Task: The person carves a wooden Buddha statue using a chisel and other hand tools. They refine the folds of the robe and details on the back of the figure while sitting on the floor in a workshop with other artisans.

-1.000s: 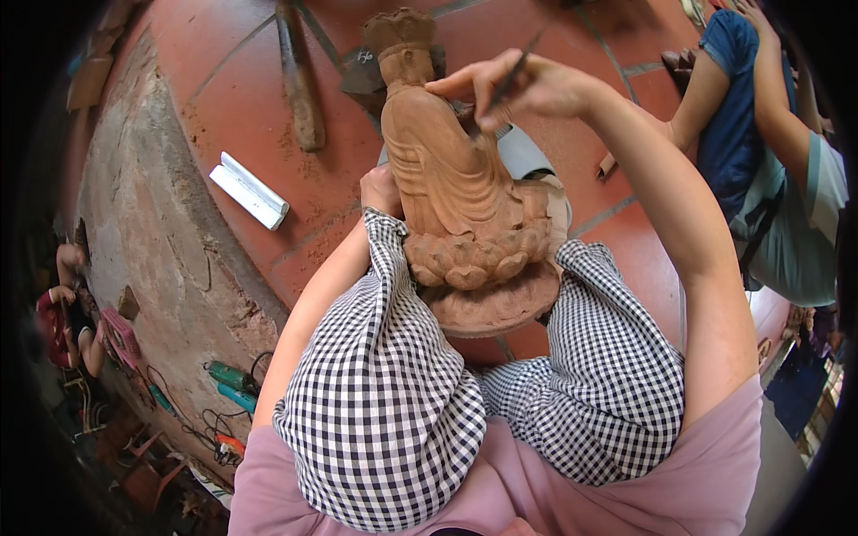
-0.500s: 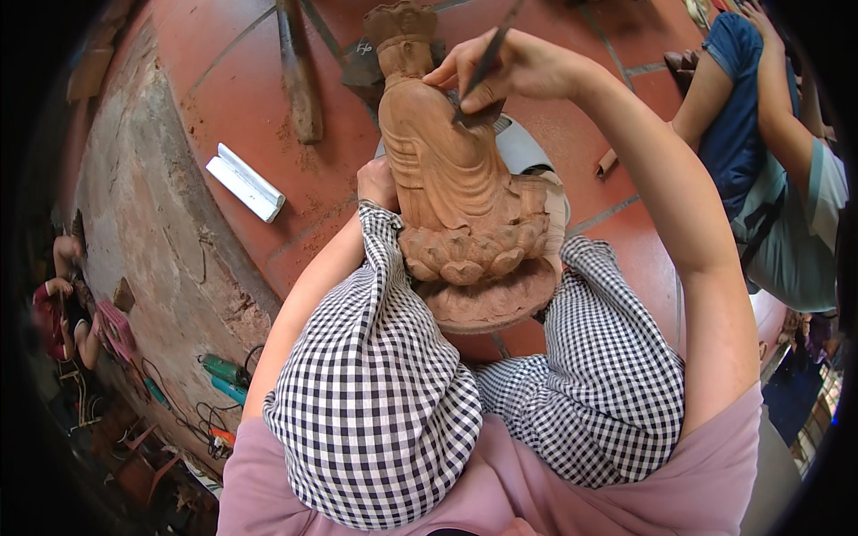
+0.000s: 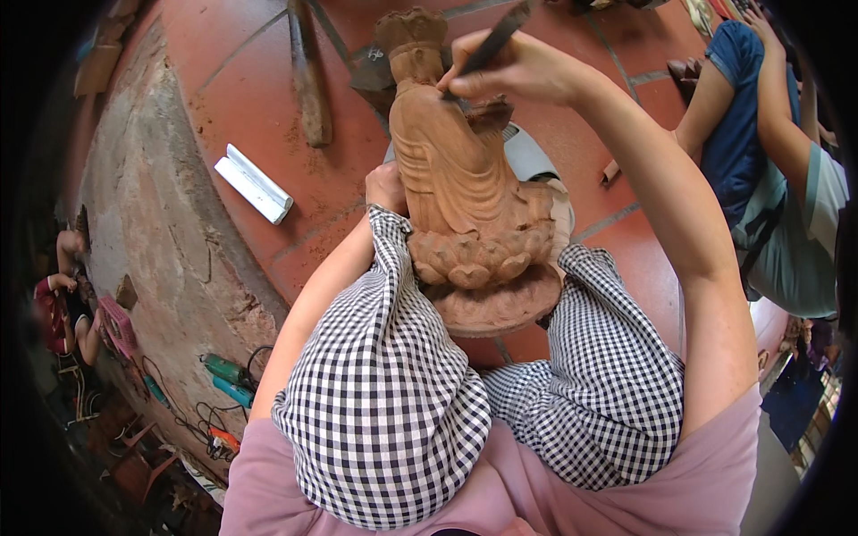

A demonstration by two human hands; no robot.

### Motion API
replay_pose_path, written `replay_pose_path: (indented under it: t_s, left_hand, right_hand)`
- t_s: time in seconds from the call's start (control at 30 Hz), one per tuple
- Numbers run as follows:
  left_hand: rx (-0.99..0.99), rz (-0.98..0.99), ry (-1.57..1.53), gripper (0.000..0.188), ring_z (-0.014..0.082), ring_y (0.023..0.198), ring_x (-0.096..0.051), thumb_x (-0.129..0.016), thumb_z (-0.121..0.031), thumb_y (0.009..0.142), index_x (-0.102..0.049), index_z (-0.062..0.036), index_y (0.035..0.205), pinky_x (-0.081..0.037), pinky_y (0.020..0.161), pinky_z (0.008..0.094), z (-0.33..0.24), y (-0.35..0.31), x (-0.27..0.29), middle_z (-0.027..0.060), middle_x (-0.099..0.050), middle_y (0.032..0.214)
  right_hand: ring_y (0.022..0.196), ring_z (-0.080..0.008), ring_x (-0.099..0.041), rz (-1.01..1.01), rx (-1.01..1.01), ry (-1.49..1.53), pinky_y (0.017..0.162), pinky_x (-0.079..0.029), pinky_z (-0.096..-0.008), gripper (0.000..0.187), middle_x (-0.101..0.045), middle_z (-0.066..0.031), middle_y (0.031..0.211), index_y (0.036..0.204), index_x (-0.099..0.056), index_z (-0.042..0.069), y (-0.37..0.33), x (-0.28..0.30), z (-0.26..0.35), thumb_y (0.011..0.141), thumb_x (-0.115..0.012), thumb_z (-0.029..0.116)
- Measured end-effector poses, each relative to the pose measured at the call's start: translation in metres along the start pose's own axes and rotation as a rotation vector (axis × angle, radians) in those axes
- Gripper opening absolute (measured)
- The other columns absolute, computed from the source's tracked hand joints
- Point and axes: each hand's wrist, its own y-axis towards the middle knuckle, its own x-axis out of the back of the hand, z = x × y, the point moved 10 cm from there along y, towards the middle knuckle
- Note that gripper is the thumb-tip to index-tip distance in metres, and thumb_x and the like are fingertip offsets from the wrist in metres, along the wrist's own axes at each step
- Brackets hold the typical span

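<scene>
A carved reddish-brown statue (image 3: 451,165), apparently wood, stands between my knees, tilted a little. It has a tall headdress, draped robe folds and a lotus-petal base. My right hand (image 3: 509,73) is closed round a slim dark hand tool (image 3: 490,45); its lower end meets the statue's upper chest, just below the neck. The tool's exact kind is unclear. My left hand (image 3: 386,189) lies against the statue's left side at mid-height, its fingers hidden behind the carving. Black-and-white checked cloth (image 3: 380,384) covers my legs.
A white angled strip (image 3: 254,184) and a long piece of wood (image 3: 310,85) lie on the red tiles at left. Green power tools (image 3: 228,380) with cables lie lower left. A seated person (image 3: 786,223) is close on the right; another person (image 3: 67,304) sits far left.
The tool's lower end has moved up and left across the statue's chest, and the tool leans flatter. My left hand stays against the statue. The whole view has shifted slightly.
</scene>
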Motion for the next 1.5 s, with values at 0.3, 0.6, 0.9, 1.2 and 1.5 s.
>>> replay_pose_path:
  t_s: [0.3,0.6,0.9,1.2,1.5]
  left_hand:
    - [0.008,-0.001,-0.003,0.026,0.0296,0.079,-0.071,-0.062,-0.026,0.096,-0.068,-0.0017,0.103,-0.055,0.072,0.0364,0.001,0.004,-0.001,0.0166,-0.074,0.091]
    - [-0.128,-0.085,0.115,0.029,0.0338,0.075,-0.07,-0.071,-0.035,0.084,-0.071,-0.0068,0.09,-0.056,0.067,0.0431,0.002,0.009,0.0,0.0159,-0.072,0.082]
    - [-0.095,-0.107,0.067,0.034,0.0366,0.078,-0.069,-0.073,-0.04,0.08,-0.071,-0.0065,0.081,-0.055,0.07,0.0465,0.003,0.006,0.003,0.018,-0.07,0.08]
    - [-0.113,-0.106,0.053,0.031,0.039,0.081,-0.067,-0.071,-0.037,0.08,-0.069,-0.0066,0.081,-0.054,0.072,0.047,-0.002,0.004,0.004,0.0184,-0.069,0.083]
    - [-0.073,-0.104,0.067,0.032,0.0389,0.082,-0.068,-0.072,-0.038,0.08,-0.07,-0.0066,0.083,-0.055,0.073,0.0466,0.007,0.006,0.001,0.018,-0.07,0.085]
  right_hand:
    - [0.091,-0.0205,-0.069,-0.16,-0.064,-0.183,0.085,-0.056,-0.0343,0.026,-0.073,-0.0092,0.095,0.103,-0.069,-0.002,-0.011,-0.003,0.017,0.085,-0.079,0.014]
    - [0.103,-0.026,-0.068,-0.111,-0.163,-0.308,0.095,-0.053,-0.0356,0.045,-0.07,-0.0186,0.11,0.118,-0.064,-0.005,-0.022,-0.026,0.025,0.079,-0.081,0.011]
    - [0.121,-0.0294,-0.062,-0.11,0.001,-0.502,0.101,-0.049,-0.0381,0.042,-0.064,-0.0234,0.128,0.12,-0.063,-0.009,-0.041,-0.048,0.058,0.084,-0.074,0.007]
    - [0.079,-0.0356,-0.07,-0.27,0.23,-0.461,0.072,-0.054,-0.0445,0.021,-0.07,-0.0216,0.085,0.098,-0.069,-0.002,-0.044,-0.04,0.051,0.084,-0.07,0.013]
    - [0.103,-0.0226,-0.069,-0.272,0.218,-0.548,0.084,-0.053,-0.0314,0.02,-0.069,-0.0226,0.114,0.099,-0.062,-0.006,-0.051,-0.05,0.053,0.088,-0.072,0.008]
